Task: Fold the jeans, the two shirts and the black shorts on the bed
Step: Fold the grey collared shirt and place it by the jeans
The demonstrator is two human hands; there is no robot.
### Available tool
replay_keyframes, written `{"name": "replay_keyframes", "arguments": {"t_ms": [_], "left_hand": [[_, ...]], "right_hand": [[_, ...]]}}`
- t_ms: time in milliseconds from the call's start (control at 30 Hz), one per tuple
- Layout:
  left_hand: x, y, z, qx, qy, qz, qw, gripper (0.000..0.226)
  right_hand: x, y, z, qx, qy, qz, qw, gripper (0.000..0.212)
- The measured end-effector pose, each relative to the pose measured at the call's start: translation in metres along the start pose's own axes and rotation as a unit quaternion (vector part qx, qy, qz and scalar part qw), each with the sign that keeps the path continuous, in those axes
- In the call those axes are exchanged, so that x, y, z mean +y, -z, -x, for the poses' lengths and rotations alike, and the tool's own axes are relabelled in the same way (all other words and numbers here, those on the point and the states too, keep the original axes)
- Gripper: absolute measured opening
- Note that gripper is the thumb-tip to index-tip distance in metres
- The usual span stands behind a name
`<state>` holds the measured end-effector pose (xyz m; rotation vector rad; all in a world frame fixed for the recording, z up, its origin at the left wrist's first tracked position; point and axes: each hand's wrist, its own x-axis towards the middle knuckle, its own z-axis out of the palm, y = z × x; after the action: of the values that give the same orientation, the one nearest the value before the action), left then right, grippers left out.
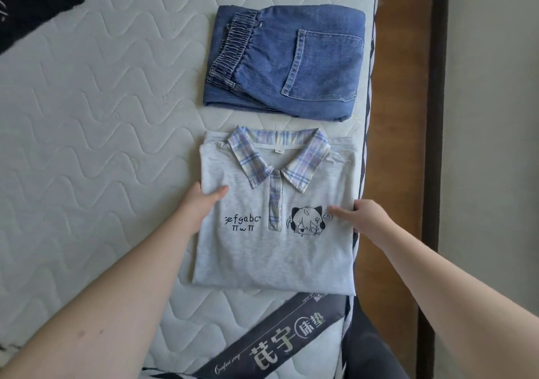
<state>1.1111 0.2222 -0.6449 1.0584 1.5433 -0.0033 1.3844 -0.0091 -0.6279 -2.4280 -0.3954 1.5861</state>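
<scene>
Two hands frame the grey shirt point(274, 232), which lies folded into a rectangle, collar up, near the right edge of the bed point(87, 116). My left hand point(201, 203) grips the shirt's left edge, thumb on top and fingers tucked under the cloth; my right hand point(364, 218) grips the right edge the same way, thumb across the print. I judge the step in hand to be the finishing of the first shirt: squaring its edges or lifting it as a packet. Jeans point(287, 63) lie already folded just beyond the collar, apart from the shirt, back pocket upward. At the far left corner a dark garment point(32, 2) lies unfolded and cut off by the frame; whether it is the shorts or the second shirt I cannot tell. Count: one pair of jeans, folded; one shirt, folded or nearly so; one dark item still loose; a second shirt is not identifiable in view. The next move, as I judge it, calls for letting go of this shirt without disturbing its folds, then reaching well across the bed to draw the dark garment into the open area at left and spreading it flat.
</scene>
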Motion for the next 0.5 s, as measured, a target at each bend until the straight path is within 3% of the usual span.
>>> {"name": "replay_keyframes", "arguments": {"t_ms": [100,300,400,500], "left_hand": [[-0.024,-0.002,0.018,0.012,-0.004,-0.01,1.0,0.037],[-0.076,0.02,0.048,-0.047,0.004,-0.055,0.997,0.068],[-0.097,0.027,0.064,-0.075,-0.007,-0.106,0.992,0.038],[-0.122,0.033,0.075,-0.021,-0.015,-0.16,0.987,0.022]], "right_hand": [[0.021,-0.024,0.014,-0.016,0.002,0.045,0.999,0.046],[0.044,-0.052,0.046,0.002,-0.007,0.004,1.0,0.049],[0.058,-0.072,0.064,0.005,-0.022,0.022,1.0,0.048],[0.073,-0.094,0.079,0.022,-0.011,-0.031,0.999,0.039]]}}
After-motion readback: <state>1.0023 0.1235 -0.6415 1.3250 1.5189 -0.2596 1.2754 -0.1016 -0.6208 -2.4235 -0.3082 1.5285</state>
